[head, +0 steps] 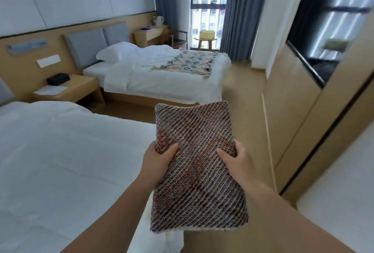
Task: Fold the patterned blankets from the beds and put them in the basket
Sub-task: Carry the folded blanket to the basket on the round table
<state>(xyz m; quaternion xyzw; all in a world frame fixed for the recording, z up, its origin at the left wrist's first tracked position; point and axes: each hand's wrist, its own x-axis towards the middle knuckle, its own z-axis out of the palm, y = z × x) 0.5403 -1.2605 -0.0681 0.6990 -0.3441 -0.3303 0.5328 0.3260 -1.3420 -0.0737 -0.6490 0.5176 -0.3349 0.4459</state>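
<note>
left hand (159, 154) + right hand (234, 156): both gripping folded brown-orange woven blanket (199, 163) | yellow basket (206, 34) on stool: far ahead by window, slightly right | long axis toward basket

Premises present as a hotel twin room. Two single beds (162, 74) with white linen and grey padded headboards (95, 44), a shared nightstand (68, 89) between them, a kettle (158, 20) on the far desk (150, 35), grey curtains (234, 14) at the window.
</note>
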